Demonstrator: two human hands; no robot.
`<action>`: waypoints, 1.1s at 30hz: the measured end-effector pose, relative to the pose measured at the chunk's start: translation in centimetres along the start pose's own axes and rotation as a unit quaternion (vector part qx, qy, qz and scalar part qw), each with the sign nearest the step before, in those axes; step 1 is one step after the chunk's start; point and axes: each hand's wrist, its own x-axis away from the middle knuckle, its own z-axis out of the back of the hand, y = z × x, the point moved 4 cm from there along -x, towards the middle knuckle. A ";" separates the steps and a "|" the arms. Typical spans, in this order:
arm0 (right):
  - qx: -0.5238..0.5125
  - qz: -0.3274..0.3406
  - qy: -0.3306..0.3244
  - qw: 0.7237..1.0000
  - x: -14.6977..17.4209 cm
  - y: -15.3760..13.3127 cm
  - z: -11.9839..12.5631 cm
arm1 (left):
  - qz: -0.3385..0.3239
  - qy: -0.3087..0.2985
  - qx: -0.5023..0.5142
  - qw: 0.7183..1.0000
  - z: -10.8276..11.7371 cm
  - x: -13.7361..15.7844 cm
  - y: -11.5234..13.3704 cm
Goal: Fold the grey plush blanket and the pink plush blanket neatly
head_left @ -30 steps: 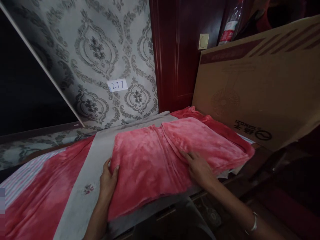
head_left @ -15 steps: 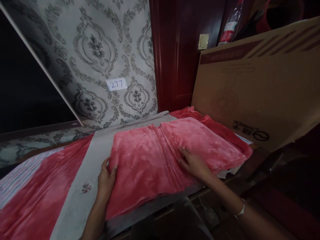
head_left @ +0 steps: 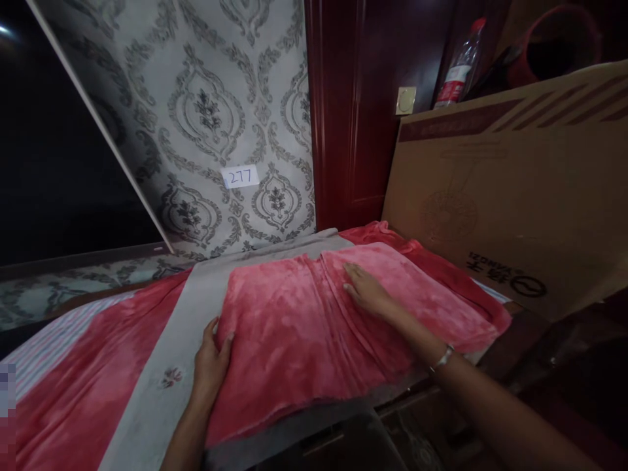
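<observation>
A pink-red plush blanket (head_left: 279,333), folded in toward a creased line near its middle, lies on a grey cloth (head_left: 157,366). At the blanket's left edge rests my left hand (head_left: 212,356), thumb and fingers apart and touching the fabric. My right hand (head_left: 367,291) lies on top of the right-hand fold, just beside the central creases, with its fingers stretched out. A bracelet (head_left: 443,357) circles the right wrist. Neither hand grips anything that I can see.
More red plush cloth (head_left: 93,379) spreads at the left over a striped cloth (head_left: 53,333). A big cardboard box (head_left: 510,190) stands at the right, near a plastic bottle (head_left: 455,78). A dark screen (head_left: 69,163) is at the left. A paper (head_left: 240,176) marked 277 is on the wall.
My right hand has slid away from me along the blanket's middle creases, toward its far edge. The left hand stays at the left edge. The view has tilted slightly.
</observation>
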 end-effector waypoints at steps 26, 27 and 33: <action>0.001 -0.040 -0.101 0.994 -9.4 -0.4 -6.4 | 0.004 -0.006 0.014 1.000 -0.2 -0.5 -0.8; -0.005 -0.043 -0.104 0.994 -9.4 -0.5 -6.3 | 0.005 -0.008 0.016 1.000 -0.2 -0.5 -0.7; -0.052 -0.063 -0.122 0.989 -8.2 -1.1 -5.1 | 0.028 -0.018 0.010 0.999 0.0 -0.3 -0.3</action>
